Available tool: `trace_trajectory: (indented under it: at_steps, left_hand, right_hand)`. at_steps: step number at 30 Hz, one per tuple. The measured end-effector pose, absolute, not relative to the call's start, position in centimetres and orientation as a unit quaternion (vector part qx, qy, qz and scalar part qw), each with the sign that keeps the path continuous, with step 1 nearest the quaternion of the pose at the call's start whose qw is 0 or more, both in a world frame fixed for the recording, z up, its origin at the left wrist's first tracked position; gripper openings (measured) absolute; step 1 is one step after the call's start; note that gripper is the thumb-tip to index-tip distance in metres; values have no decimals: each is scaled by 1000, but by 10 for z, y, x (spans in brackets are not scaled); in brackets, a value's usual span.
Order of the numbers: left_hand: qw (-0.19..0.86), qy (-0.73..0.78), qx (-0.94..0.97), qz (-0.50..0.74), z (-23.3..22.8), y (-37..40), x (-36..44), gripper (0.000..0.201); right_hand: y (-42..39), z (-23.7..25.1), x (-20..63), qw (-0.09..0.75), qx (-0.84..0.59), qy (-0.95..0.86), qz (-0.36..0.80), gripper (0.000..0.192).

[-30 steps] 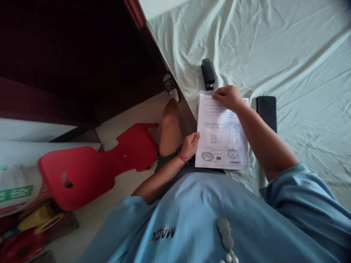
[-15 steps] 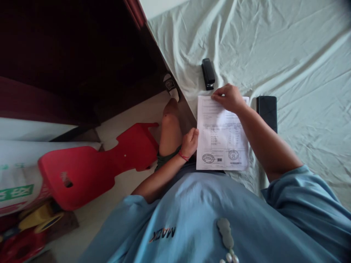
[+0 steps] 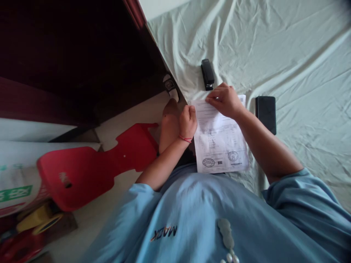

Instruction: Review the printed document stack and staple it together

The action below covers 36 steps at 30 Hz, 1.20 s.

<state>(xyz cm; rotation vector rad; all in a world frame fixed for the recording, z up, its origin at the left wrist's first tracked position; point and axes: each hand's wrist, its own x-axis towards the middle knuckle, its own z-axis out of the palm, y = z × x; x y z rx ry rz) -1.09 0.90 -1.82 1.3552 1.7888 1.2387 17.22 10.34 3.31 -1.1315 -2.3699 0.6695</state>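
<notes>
The printed document (image 3: 219,142) is thin white paper, matt, with black print and inked stamps near its lower edge. It lies on a bedsheet (image 3: 287,47) of pale, soft cloth, matt and heavily creased. The stapler (image 3: 207,74) looks like black plastic with a slight sheen. The dark case (image 3: 265,113) beside the paper has a smooth, dull finish; its material cannot be told. The red stool (image 3: 90,171) is moulded plastic, smooth and faintly glossy. The blue T-shirt (image 3: 208,215) is matt knit cloth.
</notes>
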Motion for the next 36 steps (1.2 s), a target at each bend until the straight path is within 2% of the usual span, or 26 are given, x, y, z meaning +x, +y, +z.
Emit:
trace_trajectory:
  at_steps: [7, 19, 27, 36]
  left_hand:
    - [300, 621, 509, 516, -25, 7, -9, 46]
    - [316, 612, 534, 490, -20, 2, -4, 51]
    - [323, 609, 554, 467, -25, 1, -3, 47]
    - [265, 644, 577, 427, -31, -2, -2, 42]
  right_hand:
    - [103, 33, 176, 219, -407, -844, 273, 21]
    - [76, 34, 155, 213, -381, -877, 203, 31]
    - [71, 34, 149, 184, -398, -878, 194, 31]
    - [72, 33, 147, 158, -419, -871, 201, 28]
